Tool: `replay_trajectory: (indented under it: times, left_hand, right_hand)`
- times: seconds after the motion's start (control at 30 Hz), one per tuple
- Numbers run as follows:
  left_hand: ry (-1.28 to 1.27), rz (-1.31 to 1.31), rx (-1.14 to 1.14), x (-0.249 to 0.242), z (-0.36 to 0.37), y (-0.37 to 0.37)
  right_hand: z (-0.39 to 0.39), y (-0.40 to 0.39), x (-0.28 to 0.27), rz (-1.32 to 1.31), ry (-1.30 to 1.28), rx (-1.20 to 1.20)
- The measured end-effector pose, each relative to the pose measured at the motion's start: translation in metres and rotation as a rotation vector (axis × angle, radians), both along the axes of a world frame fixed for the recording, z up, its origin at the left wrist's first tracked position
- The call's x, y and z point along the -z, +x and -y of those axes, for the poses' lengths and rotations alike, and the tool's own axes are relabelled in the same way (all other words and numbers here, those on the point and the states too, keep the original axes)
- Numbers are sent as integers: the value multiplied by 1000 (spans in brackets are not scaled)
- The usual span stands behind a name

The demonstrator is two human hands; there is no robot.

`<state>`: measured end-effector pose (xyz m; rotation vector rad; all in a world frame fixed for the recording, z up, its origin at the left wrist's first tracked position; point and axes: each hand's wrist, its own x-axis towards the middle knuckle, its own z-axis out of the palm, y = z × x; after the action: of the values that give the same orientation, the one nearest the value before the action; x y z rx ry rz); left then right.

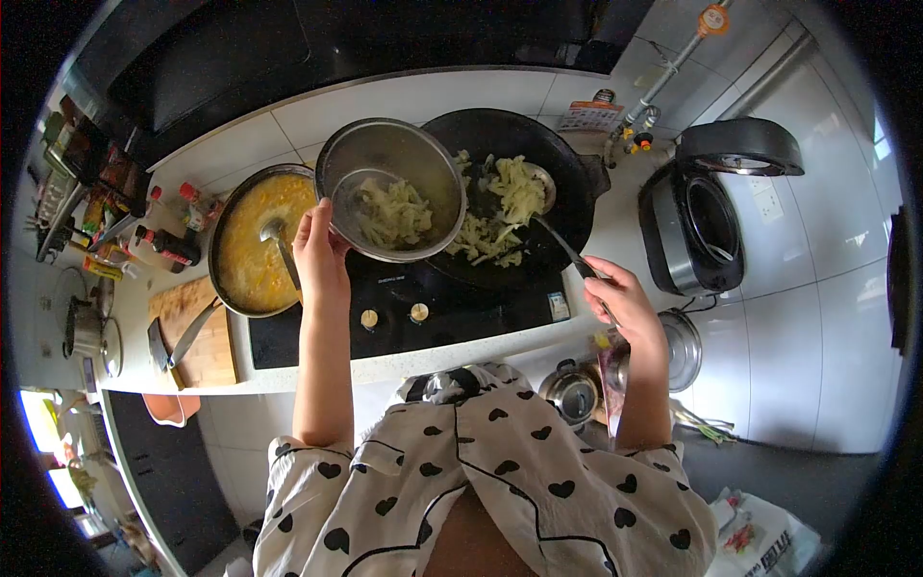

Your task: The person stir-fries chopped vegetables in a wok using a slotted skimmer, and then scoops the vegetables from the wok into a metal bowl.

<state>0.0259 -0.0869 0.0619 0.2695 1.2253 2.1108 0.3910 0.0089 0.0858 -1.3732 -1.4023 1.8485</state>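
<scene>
My left hand (319,252) grips the rim of a metal bowl (332,173), which is tilted above the stove beside the wok. Pale green chopped vegetable, probably cabbage, (392,213) lies inside the bowl. In my right hand (620,300) is the handle of a ladle (567,245), whose head rests among more of the same vegetable (514,192) in the black wok (567,144). The bowl's right edge overlaps the wok's left side, so that part of the wok is hidden.
Left of the bowl, a pan of yellow soup (252,240) holds a second ladle (274,231). A knife (192,335) lies on a cutting board (216,356). Bottles (168,247) stand at the back left. An open-lidded rice cooker (687,226) stands to the right.
</scene>
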Motion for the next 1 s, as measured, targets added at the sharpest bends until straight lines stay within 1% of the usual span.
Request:
replay_trajectory:
  times: [0.1,0.2,0.3,0.43,0.53,0.63,0.73,0.77,0.87,0.9,1.0]
  left_hand:
    - [-8,2,1,0,0,0]
    - [-15,3,-3,-1,0,1]
    - [-17,-1,-14,-1,-1,2]
    - [-4,-16,0,-1,-1,1]
    - [-9,-8,7,1,0,0]
    - [-25,-10,-7,2,-1,0]
    - [-19,2,-19,0,-2,0]
    - [-10,3,-18,0,-2,0]
    - [5,6,-11,0,-1,2]
    - [3,4,-6,0,-1,2]
    - [-1,7,-9,2,-3,-1]
  right_hand:
    - [4,2,-6,41,66,5]
    - [2,5,-7,-39,30,45]
    - [2,0,-4,-173,-46,73]
    - [-1,-2,0,-214,-95,16]
    - [0,-6,-3,-154,-93,40]
    - [4,-16,-3,-87,-26,-46]
    - [-2,-8,-4,-139,-93,-29]
    - [-2,-9,-4,-121,-80,-12]
    - [1,-15,7,-60,34,-56]
    - [-1,-15,10,-50,37,-80]
    - [-6,-9,3,-100,-80,-50]
